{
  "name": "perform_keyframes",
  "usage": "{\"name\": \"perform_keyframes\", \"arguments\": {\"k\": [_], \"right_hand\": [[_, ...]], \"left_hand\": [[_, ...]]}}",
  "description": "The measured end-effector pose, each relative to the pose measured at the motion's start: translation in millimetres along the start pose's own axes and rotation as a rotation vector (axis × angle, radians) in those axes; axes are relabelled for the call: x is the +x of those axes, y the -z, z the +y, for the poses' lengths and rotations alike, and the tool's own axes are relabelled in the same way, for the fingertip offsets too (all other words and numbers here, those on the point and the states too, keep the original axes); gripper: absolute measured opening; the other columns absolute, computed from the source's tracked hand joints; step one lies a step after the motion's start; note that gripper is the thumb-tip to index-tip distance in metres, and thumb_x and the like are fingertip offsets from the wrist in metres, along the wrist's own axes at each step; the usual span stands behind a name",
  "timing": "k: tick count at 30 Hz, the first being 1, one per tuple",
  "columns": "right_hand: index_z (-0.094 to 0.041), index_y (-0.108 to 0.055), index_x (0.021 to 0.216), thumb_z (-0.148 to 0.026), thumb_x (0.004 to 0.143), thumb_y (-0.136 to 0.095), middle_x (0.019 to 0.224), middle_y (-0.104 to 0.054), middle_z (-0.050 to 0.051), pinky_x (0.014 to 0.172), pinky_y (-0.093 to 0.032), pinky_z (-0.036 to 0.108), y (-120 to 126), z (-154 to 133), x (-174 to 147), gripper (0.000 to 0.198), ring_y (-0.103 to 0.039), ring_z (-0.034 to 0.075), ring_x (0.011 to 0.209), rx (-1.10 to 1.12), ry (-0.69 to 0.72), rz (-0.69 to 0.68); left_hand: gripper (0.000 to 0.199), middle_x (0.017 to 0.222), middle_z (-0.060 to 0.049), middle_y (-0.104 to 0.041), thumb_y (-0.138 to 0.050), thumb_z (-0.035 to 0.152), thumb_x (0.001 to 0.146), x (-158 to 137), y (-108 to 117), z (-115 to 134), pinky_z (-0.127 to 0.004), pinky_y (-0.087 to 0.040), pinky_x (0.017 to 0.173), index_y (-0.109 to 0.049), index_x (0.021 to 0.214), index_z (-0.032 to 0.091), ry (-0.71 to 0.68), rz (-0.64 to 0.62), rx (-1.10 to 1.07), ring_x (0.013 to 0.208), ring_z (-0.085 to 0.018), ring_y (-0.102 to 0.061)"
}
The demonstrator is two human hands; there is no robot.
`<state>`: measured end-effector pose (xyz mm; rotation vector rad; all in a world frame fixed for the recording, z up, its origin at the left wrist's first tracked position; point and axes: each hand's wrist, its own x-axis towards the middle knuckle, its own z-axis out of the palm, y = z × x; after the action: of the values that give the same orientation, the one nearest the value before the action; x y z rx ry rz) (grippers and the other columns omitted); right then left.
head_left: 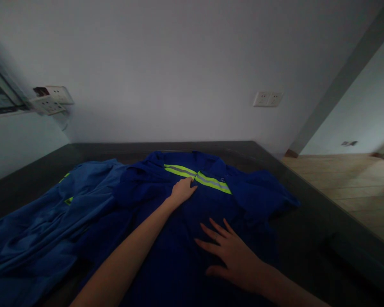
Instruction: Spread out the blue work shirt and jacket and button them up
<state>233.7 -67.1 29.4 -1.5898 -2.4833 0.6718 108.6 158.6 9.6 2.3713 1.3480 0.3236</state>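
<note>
Seen from the head camera: dark blue work jacket (192, 221) spread flat on a dark table (310, 221). Left hand (182, 190) stretched forward, fingers curled on cloth just below the yellow-green reflective stripe (198, 177) (pinching or merely pressing, cannot tell). Right hand (232, 251) nearer, fingers splayed flat, apparently pinning fabric smooth. Second blue garment (45, 221) bunched left of both hands.

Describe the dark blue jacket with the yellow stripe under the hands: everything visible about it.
The dark blue jacket looks like woven workwear cloth, with a yellow-green band with a grey centre across the chest. It lies spread flat on the dark table, collar toward the wall, sleeves bunched at the sides. The left hand grips it near the band; the right hand presses flat lower down. A lighter blue garment lies alongside.
</note>
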Motion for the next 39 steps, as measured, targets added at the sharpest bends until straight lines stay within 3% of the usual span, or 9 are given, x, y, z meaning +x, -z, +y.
{"name": "perform_keyframes", "arguments": {"k": [4,7,9,13,17,24,31,35,39], "right_hand": [[-0.036,-0.043,0.138,-0.063,0.081,-0.054,0.151,-0.031,0.009,0.105,-0.012,0.072,4.2,-13.6,-5.5,0.065,-0.019,0.039,0.14,0.053,0.011,-0.034],[-0.027,-0.062,0.122,-0.05,0.086,-0.057,0.131,-0.058,0.01,0.106,-0.033,0.055,30.9,-15.1,4.8,0.044,-0.05,0.03,0.124,0.173,0.065,-0.049],[-0.023,-0.067,0.112,-0.04,0.091,-0.051,0.11,-0.07,0.006,0.096,-0.046,0.037,54.4,-4.7,26.4,0.031,-0.064,0.02,0.103,0.276,0.106,0.067],[-0.022,-0.067,0.111,-0.018,0.09,-0.049,0.113,-0.067,0.007,0.095,-0.044,0.038,76.6,43.9,94.2,0.028,-0.061,0.021,0.106,0.151,0.026,0.533],[-0.019,-0.062,0.119,-0.001,0.082,-0.044,0.124,-0.061,0.009,0.104,-0.034,0.047,57.7,96.0,143.9,0.045,-0.05,0.023,0.118,-0.05,-0.016,0.577],[-0.02,-0.067,0.098,-0.028,0.085,-0.059,0.097,-0.058,0.01,0.089,-0.041,0.04,40.5,123.2,143.7,0.017,-0.049,0.024,0.097,-0.158,-0.05,0.647],[-0.021,-0.06,0.093,-0.035,0.093,-0.047,0.095,-0.064,0.005,0.105,-0.025,0.046,39.8,114.5,142.0,0.019,-0.055,0.021,0.095,-0.091,0.018,0.688],[-0.019,-0.062,0.101,-0.04,0.092,-0.049,0.094,-0.065,0.008,0.091,-0.037,0.039,36.0,114.5,143.4,0.026,-0.056,0.023,0.092,-0.113,-0.054,0.65],[-0.018,-0.067,0.096,-0.036,0.088,-0.057,0.093,-0.067,0.008,0.081,-0.039,0.035,35.9,114.9,144.3,0.021,-0.058,0.023,0.09,-0.058,-0.093,0.614]], "left_hand": [[0.017,0.099,-0.008,-0.068,-0.057,0.025,0.084,-7.6,0.7,-5.1,-0.03,-0.048,0.08,-0.059,0.098,0.018,-0.111,0.001,-0.068,0.094,-0.023,-0.065],[0.02,0.102,-0.009,-0.068,-0.056,0.021,0.084,-12.9,0.0,-9.0,-0.03,-0.048,0.082,-0.058,0.103,0.017,-0.147,-0.008,-0.088,0.096,-0.023,-0.065],[0.02,0.102,-0.009,-0.068,-0.054,0.02,0.085,-15.7,0.0,-9.9,-0.031,-0.048,0.082,-0.057,0.104,0.017,-0.163,-0.013,-0.085,0.095,-0.024,-0.065],[0.022,0.107,-0.011,-0.067,-0.051,0.022,0.088,-20.8,2.2,-7.0,-0.032,-0.047,0.083,-0.054,0.109,0.018,-0.173,-0.015,-0.038,0.101,-0.025,-0.064],[0.023,0.11,-0.013,-0.066,-0.049,0.022,0.09,-24.7,4.3,-2.3,-0.031,-0.047,0.084,-0.051,0.112,0.018,-0.154,-0.029,0.033,0.104,-0.025,-0.063],[0.031,0.102,-0.007,-0.067,-0.046,0.018,0.091,-26.8,4.6,-0.2,-0.03,-0.047,0.078,-0.042,0.121,0.023,-0.183,0.048,-0.01,0.092,-0.023,-0.066],[0.026,0.102,-0.007,-0.063,-0.034,0.011,0.092,-26.5,4.4,-4.9,-0.029,-0.047,0.079,-0.057,0.097,0.021,-0.311,0.118,-0.037,0.091,-0.02,-0.062],[0.027,0.101,-0.007,-0.062,-0.037,0.007,0.087,-23.9,0.9,-7.2,-0.03,-0.047,0.081,-0.06,0.094,0.02,-0.265,0.114,-0.046,0.092,-0.02,-0.061],[0.024,0.103,-0.007,-0.061,-0.039,0.012,0.088,-24.6,-0.5,-6.7,-0.031,-0.048,0.084,-0.06,0.095,0.019,-0.22,0.126,-0.035,0.095,-0.021,-0.06]]}}
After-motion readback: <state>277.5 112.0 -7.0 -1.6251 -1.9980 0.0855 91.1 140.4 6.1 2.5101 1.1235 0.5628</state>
